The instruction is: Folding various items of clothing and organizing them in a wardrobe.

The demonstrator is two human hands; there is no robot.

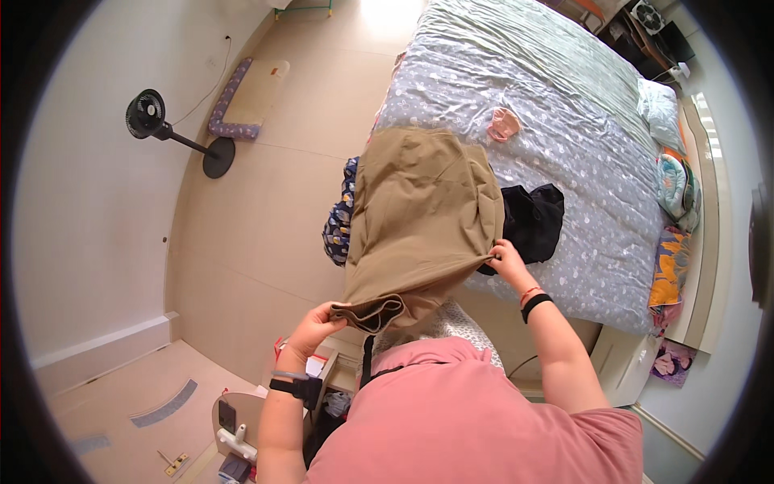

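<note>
A pair of khaki trousers [423, 189] is spread over the edge of the bed, its near end pulled toward my body. My left hand [321, 323] is closed on the near left corner, beside a folded opening with a dark inside. On the right edge, my right hand [504, 258] pinches the cloth between thumb and fingers. A black garment [534, 222] lies on the bed just beyond my right hand. Dark blue patterned cloth [341, 214] shows from under the left side of the khaki trousers.
The bed [580, 137] has a grey patterned sheet with a small pink cloth item [504, 124] on it. Pillows and folded cloths [673, 185] line its right side. A black standing fan [218, 157] and a small mat [262, 97] are on the floor at left. A cluttered desk [242, 395] stands at lower left.
</note>
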